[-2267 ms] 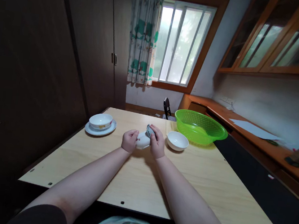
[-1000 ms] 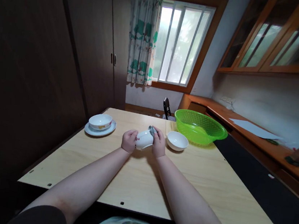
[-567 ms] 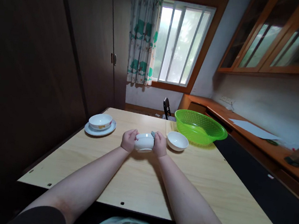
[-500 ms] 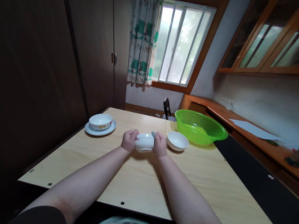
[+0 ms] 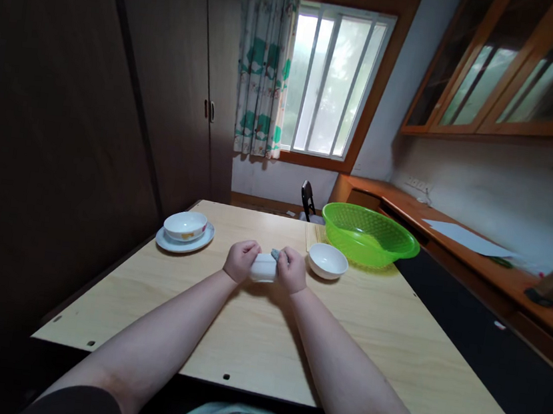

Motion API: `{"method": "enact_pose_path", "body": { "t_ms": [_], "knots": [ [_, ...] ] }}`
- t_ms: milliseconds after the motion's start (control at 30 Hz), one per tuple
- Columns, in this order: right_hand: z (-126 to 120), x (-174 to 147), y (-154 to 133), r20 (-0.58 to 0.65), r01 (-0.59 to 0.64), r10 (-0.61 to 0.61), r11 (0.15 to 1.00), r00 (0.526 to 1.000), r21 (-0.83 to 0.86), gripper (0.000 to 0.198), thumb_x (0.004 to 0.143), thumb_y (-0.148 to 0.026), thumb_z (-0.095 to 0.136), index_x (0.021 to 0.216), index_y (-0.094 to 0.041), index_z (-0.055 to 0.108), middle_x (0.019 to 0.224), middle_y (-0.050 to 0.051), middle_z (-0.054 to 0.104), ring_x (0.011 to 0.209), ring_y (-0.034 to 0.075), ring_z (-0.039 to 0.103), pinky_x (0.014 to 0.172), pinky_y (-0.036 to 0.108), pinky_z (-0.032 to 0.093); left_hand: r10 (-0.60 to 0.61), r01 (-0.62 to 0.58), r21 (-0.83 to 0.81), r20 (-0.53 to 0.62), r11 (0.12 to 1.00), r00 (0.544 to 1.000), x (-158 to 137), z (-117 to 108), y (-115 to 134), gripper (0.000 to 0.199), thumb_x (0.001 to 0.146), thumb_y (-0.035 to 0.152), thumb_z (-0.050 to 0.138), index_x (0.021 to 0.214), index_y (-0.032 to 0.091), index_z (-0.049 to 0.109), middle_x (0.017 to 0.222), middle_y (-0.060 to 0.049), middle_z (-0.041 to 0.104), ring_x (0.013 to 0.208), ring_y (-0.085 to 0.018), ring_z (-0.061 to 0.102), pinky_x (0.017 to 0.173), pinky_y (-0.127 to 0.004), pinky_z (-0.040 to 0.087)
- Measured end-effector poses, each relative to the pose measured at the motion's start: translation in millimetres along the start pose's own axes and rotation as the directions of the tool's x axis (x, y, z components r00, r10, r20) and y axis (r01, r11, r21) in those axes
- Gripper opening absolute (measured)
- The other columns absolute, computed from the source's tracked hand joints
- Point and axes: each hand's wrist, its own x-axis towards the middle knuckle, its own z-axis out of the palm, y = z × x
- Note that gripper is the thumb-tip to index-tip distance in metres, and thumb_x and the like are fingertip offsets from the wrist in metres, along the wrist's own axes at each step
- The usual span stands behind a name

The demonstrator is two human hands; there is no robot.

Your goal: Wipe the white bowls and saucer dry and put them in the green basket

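Note:
A white bowl (image 5: pixel 263 268), tipped on its side and slightly blurred, is held over the middle of the table between my two hands. My left hand (image 5: pixel 241 261) is closed round its left side. At the right side of the bowl, my right hand (image 5: pixel 291 270) is closed with a small grey-blue piece of cloth (image 5: pixel 275 254) poking out by the thumb. How much of the cloth lies inside the bowl is hidden. Just right of my right hand stands another white bowl (image 5: pixel 328 260), upright.
On the light wooden table (image 5: pixel 250 338), a patterned bowl (image 5: pixel 185 225) sits on a plate (image 5: pixel 166 242) at the left. A green plastic basket (image 5: pixel 371 235) is at the back right, with chopsticks (image 5: pixel 309 236) beside it. Behind the table stands a folding chair (image 5: pixel 307 197).
The held bowl has turned, so its red pattern no longer shows. My right hand and the cloth have shifted slightly left. The other dishes stay in place.

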Motion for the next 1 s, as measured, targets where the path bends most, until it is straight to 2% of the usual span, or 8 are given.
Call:
{"method": "enact_pose_path", "body": {
  "t_ms": [167, 400, 633, 767, 867, 1000],
  "knots": [
    [-1.0, 0.8, 1.9, -0.051, -0.002, 0.001, 1.000, 0.999, -0.011, 0.032, 0.085, -0.032, 0.037, 0.055, -0.021, 0.043, 0.053, -0.001, 0.044, 0.055, 0.014, 0.041, 0.052, 0.027, 0.028, -0.005, 0.004, 0.054, 0.025, 0.999, 1.000, -0.5, 1.6, 0.3, 0.036, 0.082, 0.038, 0.043, 0.052, 0.018, 0.044, 0.050, 0.003, 0.038, 0.052, -0.012, 0.038, 0.051, -0.025, 0.028],
    [0.1, -2.1, 2.8, 0.017, 0.120, -0.118, 0.981, 0.993, -0.152, 0.030, 0.085, -0.036, 0.040, 0.061, -0.021, 0.050, 0.059, 0.002, 0.049, 0.060, 0.017, 0.044, 0.058, 0.029, 0.031, 0.051, -0.073, 0.226, 0.100, 0.971, 0.994, -1.3, 3.4, 3.4, 0.038, 0.082, 0.038, 0.045, 0.050, 0.018, 0.045, 0.048, 0.003, 0.039, 0.050, -0.010, 0.037, 0.051, -0.025, 0.024],
    [2.3, -1.2, 4.0, -0.056, 0.130, -0.133, 0.990, 0.990, -0.061, 0.025, 0.087, -0.037, 0.042, 0.077, -0.019, 0.057, 0.073, 0.005, 0.058, 0.073, 0.019, 0.053, 0.068, 0.031, 0.041, 0.021, -0.011, 0.236, -0.037, 0.972, 0.999, -2.0, 6.3, 2.7, 0.040, 0.083, 0.038, 0.043, 0.049, 0.017, 0.040, 0.048, 0.004, 0.032, 0.050, -0.010, 0.035, 0.050, -0.025, 0.024],
    [3.4, 0.4, 5.1, -0.124, 0.085, -0.089, 0.996, 0.988, -0.030, 0.024, 0.088, -0.035, 0.043, 0.085, -0.018, 0.059, 0.081, 0.007, 0.062, 0.080, 0.020, 0.056, 0.073, 0.033, 0.044, -0.033, 0.055, 0.211, -0.108, 0.976, 0.994, -1.7, 7.2, 1.5, 0.040, 0.082, 0.038, 0.043, 0.048, 0.018, 0.035, 0.049, 0.004, 0.027, 0.050, -0.009, 0.031, 0.049, -0.024, 0.023],
    [4.0, 1.7, 5.8, -0.126, 0.071, -0.068, 0.997, 0.990, 0.023, 0.027, 0.090, -0.034, 0.041, 0.090, -0.017, 0.062, 0.085, 0.008, 0.065, 0.083, 0.021, 0.058, 0.076, 0.035, 0.046, -0.076, 0.106, 0.188, -0.164, 0.976, 0.984, -1.2, 7.8, -0.2, 0.040, 0.082, 0.039, 0.043, 0.049, 0.018, 0.033, 0.050, 0.004, 0.025, 0.050, -0.009, 0.030, 0.049, -0.025, 0.023],
    [5.0, 1.1, 0.4, -0.066, 0.177, -0.174, 0.983, 0.983, 0.041, 0.030, 0.091, -0.033, 0.041, 0.106, -0.018, 0.061, 0.103, 0.010, 0.066, 0.098, 0.022, 0.059, 0.086, 0.039, 0.047, -0.084, 0.118, 0.177, -0.188, 0.977, 0.979, -0.7, 8.1, -1.6, 0.040, 0.083, 0.040, 0.042, 0.049, 0.018, 0.039, 0.049, 0.004, 0.030, 0.050, -0.010, 0.033, 0.049, -0.024, 0.025]
  ]
}}
